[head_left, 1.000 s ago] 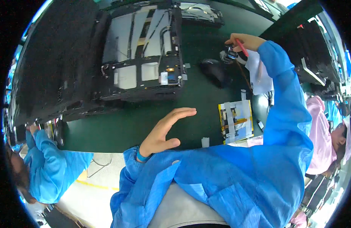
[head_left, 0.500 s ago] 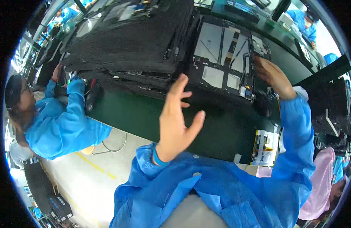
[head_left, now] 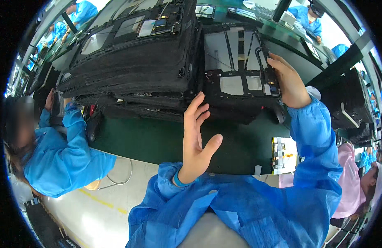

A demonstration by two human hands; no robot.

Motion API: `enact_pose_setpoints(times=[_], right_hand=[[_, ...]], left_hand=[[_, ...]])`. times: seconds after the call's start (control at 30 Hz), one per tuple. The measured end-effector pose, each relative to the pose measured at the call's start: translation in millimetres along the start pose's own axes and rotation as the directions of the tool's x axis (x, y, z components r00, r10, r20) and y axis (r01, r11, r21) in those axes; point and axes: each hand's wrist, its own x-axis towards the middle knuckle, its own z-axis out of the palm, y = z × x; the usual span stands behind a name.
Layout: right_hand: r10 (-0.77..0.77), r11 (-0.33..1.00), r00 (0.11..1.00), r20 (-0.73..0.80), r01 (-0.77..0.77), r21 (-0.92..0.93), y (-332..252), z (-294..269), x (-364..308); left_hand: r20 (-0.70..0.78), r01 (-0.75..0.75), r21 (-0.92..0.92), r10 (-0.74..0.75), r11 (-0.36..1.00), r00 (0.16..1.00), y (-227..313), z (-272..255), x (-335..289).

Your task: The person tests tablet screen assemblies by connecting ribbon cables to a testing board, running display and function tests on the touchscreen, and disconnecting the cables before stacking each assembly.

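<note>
I have the right hand [head_left: 292, 84] at the right edge of a flat black-framed panel with pale grey plates and dark strips [head_left: 230, 66]. Its fingers lie lightly bent along that edge; the thumb is hidden, so I cannot tell whether it grips or only presses. The panel lies on top of a low black stack on the dark green tabletop [head_left: 158, 138].

My left hand [head_left: 195, 151] is empty, wide open with the thumb spread, its fingertips close to the stack's front left corner; whether they touch, I cannot tell.

Crowding the low stack's left side is a broader, taller pile of black slabs [head_left: 137, 76], which blocks sideways room there. On the right, a dark computer mouse [head_left: 277, 115] sits just below the right wrist, partly hidden. Nearer me, a yellow-edged flat module with pale tape [head_left: 284, 156] lies beside the blue right sleeve [head_left: 317, 136], and a small whitish tab [head_left: 258, 169] sits at the table's near edge. A thick dark post [head_left: 335, 68] slants behind the right hand. A blue-clad co-worker [head_left: 71, 153] sits at far left.
</note>
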Motion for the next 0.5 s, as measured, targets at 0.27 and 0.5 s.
enact_pose_setpoints(times=[0.27,0.5], right_hand=[[0.007,0.994,0.992,-0.127,0.007,0.105,-9,-64,-22],[-0.115,0.993,0.993,-0.011,0.115,0.021,8,-166,-115]], left_hand=[[0.072,-0.241,0.079,0.235,0.967,0.969,6,3,-1],[0.419,0.425,-0.366,-0.261,0.828,0.869,13,39,-17]])
